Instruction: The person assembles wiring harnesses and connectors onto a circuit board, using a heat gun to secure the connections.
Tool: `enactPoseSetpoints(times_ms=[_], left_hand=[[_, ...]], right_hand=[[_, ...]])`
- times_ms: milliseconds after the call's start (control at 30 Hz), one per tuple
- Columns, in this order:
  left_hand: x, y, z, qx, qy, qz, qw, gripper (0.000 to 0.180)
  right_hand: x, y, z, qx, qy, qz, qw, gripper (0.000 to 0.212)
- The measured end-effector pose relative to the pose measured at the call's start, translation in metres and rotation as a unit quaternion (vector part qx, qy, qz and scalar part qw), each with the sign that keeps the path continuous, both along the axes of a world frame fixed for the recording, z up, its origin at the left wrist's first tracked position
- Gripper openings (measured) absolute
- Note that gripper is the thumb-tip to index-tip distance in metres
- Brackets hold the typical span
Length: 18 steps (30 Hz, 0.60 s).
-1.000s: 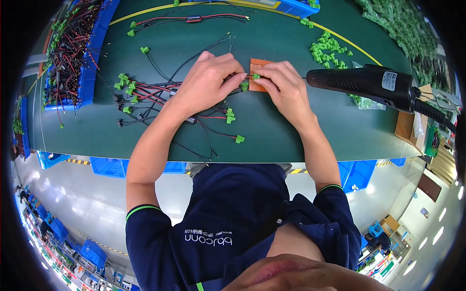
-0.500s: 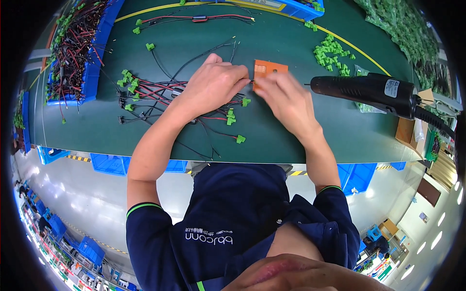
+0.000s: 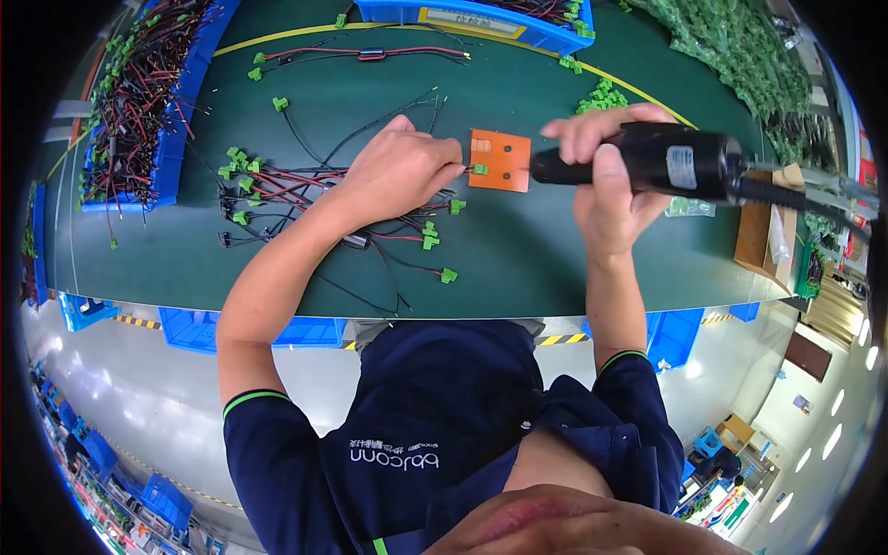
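The dull green table (image 3: 527, 268) stretches across the upper half of the frame, its near edge bowed; at the upper left stands a smooth blue tray (image 3: 190, 83), heaped with red and black wires; a loose bundle of wires (image 3: 296, 176) with green ends lies left of centre, mostly slantwise under my left forearm. My electric screwdriver (image 3: 680, 166) is right of centre; its long axis runs nearly level, its tapered nose points left at the orange block, and its cord leaves to the right; I cannot tell whether the tip touches the block; its body is black, rounded and hard, with a pale label. My right hand (image 3: 610, 199) comes up from below and wraps that body, fingers over the far side, thumb along the near side; my left hand (image 3: 407, 171) reaches up and rightward, back uppermost, fingers curled, thumb and forefinger pinching a thin dark lead (image 3: 469, 170) at the block's left edge. The orange block (image 3: 517, 163), flat and nearly square, lies just above the frame's middle, tilted slightly, with two dark round spots; the small green plug (image 3: 480, 169) sits by its left edge, lead end pointing left toward my fingertips.
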<state>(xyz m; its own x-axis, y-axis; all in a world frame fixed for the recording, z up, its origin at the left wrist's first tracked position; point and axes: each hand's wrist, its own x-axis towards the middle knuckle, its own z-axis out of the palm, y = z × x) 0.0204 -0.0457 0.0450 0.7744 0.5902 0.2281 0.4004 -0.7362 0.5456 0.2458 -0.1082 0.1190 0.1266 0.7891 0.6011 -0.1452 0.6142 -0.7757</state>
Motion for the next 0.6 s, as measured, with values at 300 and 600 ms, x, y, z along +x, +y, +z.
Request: enactPoseSetpoints(times_ms=[300,600], left_hand=[[0.002,-0.001,-0.002,0.011,-0.020,0.007,1.000,0.015],[0.000,-0.001,-0.003,0.009,-0.020,0.013,1.000,0.014]], right_hand=[[-0.025,0.016,-0.014,-0.050,0.064,0.058,0.995,0.031],[-0.033,0.018,-0.018,-0.050,0.099,0.048,0.993,0.033]])
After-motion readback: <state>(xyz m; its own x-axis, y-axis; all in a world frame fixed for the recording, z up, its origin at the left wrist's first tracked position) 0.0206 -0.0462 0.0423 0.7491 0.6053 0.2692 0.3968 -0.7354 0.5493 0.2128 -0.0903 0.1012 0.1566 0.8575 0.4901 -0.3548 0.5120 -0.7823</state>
